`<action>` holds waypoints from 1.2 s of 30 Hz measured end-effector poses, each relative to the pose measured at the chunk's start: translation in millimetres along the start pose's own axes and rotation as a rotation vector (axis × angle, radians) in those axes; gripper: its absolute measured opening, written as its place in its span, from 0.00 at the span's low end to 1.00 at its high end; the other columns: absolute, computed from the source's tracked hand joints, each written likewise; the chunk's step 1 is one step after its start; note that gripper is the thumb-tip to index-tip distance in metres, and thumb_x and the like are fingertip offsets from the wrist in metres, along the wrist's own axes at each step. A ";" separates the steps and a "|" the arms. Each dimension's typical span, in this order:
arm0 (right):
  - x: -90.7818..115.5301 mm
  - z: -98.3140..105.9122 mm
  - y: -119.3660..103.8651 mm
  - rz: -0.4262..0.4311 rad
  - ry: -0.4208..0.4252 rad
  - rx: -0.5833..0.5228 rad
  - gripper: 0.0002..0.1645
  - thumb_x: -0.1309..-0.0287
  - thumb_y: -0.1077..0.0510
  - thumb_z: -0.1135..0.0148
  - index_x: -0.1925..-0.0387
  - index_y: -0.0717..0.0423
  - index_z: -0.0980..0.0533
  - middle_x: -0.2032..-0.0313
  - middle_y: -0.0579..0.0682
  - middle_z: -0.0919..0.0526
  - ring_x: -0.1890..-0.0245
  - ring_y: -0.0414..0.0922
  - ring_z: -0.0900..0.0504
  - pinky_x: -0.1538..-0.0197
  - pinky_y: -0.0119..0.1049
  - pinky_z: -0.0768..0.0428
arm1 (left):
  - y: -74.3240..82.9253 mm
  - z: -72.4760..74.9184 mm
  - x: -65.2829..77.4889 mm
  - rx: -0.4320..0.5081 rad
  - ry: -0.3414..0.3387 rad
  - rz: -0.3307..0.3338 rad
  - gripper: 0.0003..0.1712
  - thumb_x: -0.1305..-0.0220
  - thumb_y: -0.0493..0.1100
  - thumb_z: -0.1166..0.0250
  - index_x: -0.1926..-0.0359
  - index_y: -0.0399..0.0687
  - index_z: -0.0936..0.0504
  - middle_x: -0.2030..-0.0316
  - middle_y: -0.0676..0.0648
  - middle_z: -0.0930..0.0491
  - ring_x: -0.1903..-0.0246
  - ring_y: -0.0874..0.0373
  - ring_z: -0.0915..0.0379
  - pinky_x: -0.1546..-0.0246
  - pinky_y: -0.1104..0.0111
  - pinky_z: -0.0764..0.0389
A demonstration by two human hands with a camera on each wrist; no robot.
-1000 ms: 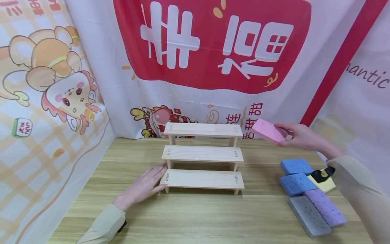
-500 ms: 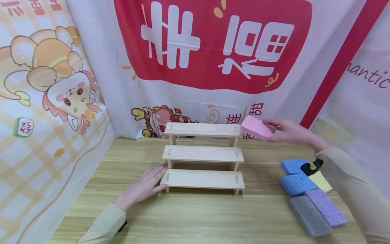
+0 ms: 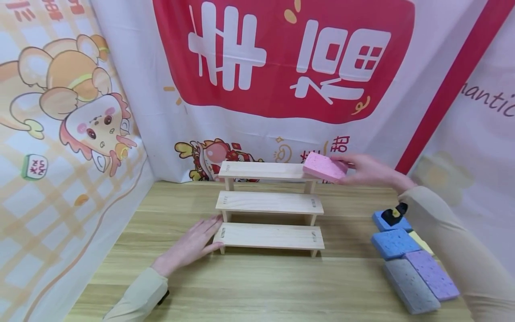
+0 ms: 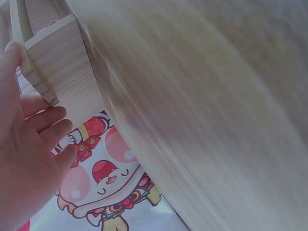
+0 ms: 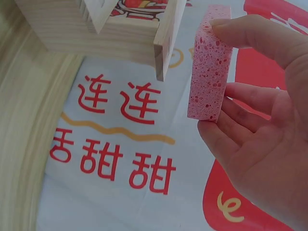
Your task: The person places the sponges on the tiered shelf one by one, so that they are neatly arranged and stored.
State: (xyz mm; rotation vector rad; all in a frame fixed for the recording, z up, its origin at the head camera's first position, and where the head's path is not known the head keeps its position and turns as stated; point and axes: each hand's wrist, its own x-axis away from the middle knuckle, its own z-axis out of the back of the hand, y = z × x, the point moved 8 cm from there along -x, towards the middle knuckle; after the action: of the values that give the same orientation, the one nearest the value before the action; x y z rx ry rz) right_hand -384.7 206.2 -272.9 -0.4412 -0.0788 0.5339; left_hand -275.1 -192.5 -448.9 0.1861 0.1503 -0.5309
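Observation:
A pink sponge block [image 3: 323, 167] is in my right hand [image 3: 364, 170], pinched between thumb and fingers. It is held over the right end of the top tier of a three-tier wooden stand [image 3: 269, 202]; whether it touches the board cannot be told. The right wrist view shows the porous sponge [image 5: 210, 72] upright beside the board's end. My left hand [image 3: 189, 246] holds the left end of the lowest tier. In the left wrist view its thumb lies at one edge of the board [image 4: 36, 77] and its fingers at the other.
On the table's right lie two blue sponges [image 3: 396, 243], a purple sponge [image 3: 432, 273], a grey sponge [image 3: 411, 286] and a yellow sponge [image 3: 421, 243], partly hidden by the right sleeve. Printed cloth [image 3: 161, 134] hangs behind and at both sides of the wooden table [image 3: 257, 290].
My right hand has carried the pink sponge leftward, from right of the stand to over its top tier's right end. My left hand stays at the lowest tier.

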 end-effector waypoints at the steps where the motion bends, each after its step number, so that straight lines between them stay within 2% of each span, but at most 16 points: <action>1: -2.0 -0.9 -1.7 0.005 0.000 0.001 0.52 0.51 0.47 0.24 0.27 0.49 0.37 0.33 0.56 0.30 0.38 0.54 0.30 0.38 0.63 0.23 | -0.1 -0.1 -0.1 0.000 0.000 0.000 0.45 0.31 0.62 0.43 0.27 0.36 0.40 0.26 0.36 0.40 0.27 0.42 0.41 0.24 0.48 0.42; 9: -20.7 -10.2 -17.3 0.064 -0.009 0.008 0.49 0.51 0.48 0.24 0.29 0.50 0.35 0.35 0.56 0.28 0.41 0.53 0.27 0.39 0.58 0.20 | -0.6 -0.1 0.4 0.000 -0.002 0.001 0.44 0.31 0.62 0.43 0.26 0.37 0.40 0.26 0.36 0.40 0.27 0.43 0.41 0.24 0.48 0.42; 21: -43.4 -26.9 -43.0 0.132 -0.068 -0.015 0.47 0.48 0.53 0.27 0.28 0.53 0.36 0.30 0.57 0.32 0.37 0.55 0.30 0.34 0.61 0.26 | 0.3 0.0 0.8 -0.003 0.005 -0.008 0.45 0.31 0.62 0.42 0.26 0.36 0.40 0.27 0.36 0.40 0.27 0.42 0.40 0.25 0.46 0.40; 31: -60.2 -34.6 -56.3 0.129 -0.092 -0.010 0.49 0.51 0.51 0.26 0.28 0.49 0.36 0.30 0.52 0.31 0.35 0.52 0.30 0.31 0.60 0.28 | 0.0 0.9 1.4 -0.012 0.019 -0.013 0.44 0.32 0.62 0.42 0.27 0.36 0.39 0.27 0.36 0.38 0.28 0.42 0.38 0.26 0.46 0.38; 36: -69.2 -39.1 -63.8 0.143 -0.103 -0.008 0.46 0.49 0.54 0.28 0.28 0.50 0.36 0.30 0.53 0.31 0.34 0.53 0.31 0.30 0.59 0.29 | 0.0 0.3 0.9 -0.009 0.019 -0.010 0.44 0.31 0.61 0.42 0.27 0.36 0.39 0.27 0.36 0.38 0.28 0.42 0.38 0.26 0.47 0.39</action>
State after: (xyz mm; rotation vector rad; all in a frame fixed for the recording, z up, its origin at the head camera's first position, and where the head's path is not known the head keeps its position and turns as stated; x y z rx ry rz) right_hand -406.7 106.8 -278.3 -0.4293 -0.1489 0.6975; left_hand -274.3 -193.1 -448.8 0.1821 0.1719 -0.5383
